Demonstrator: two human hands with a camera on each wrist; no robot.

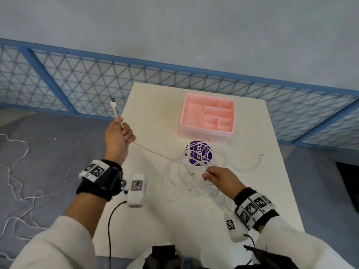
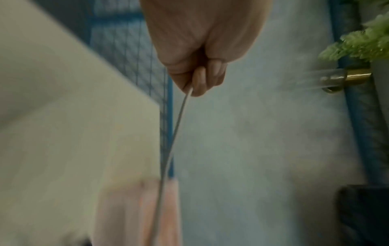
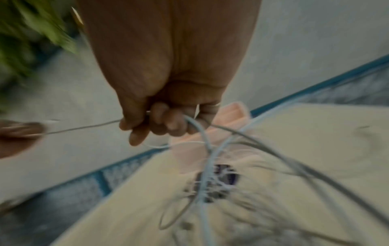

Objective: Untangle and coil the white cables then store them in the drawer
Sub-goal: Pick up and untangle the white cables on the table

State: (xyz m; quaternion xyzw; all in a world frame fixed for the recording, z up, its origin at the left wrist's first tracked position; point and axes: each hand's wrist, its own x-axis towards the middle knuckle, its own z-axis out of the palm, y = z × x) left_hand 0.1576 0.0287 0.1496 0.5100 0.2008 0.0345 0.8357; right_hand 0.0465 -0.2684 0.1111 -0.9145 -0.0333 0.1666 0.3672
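A tangle of thin white cables (image 1: 196, 177) lies on the white table (image 1: 159, 214), partly over a purple round sticker (image 1: 198, 153). My left hand (image 1: 118, 135) is raised beside the table's left edge and grips one white cable (image 1: 153, 152) near its end; the USB plug (image 1: 113, 104) sticks up above the fist. That cable runs taut to my right hand (image 1: 212, 176), which pinches it and other strands (image 3: 202, 133) above the tangle. The left wrist view shows the cable (image 2: 176, 126) leaving my closed fingers (image 2: 200, 79). The pink compartment drawer (image 1: 207, 115) stands behind the tangle.
A blue mesh fence (image 1: 77, 84) runs behind and left of the table. White string (image 1: 17, 177) lies on the grey floor at left. A black cable (image 1: 109, 226) hangs by the table's near left. A dark object (image 1: 349, 183) sits on the floor at right.
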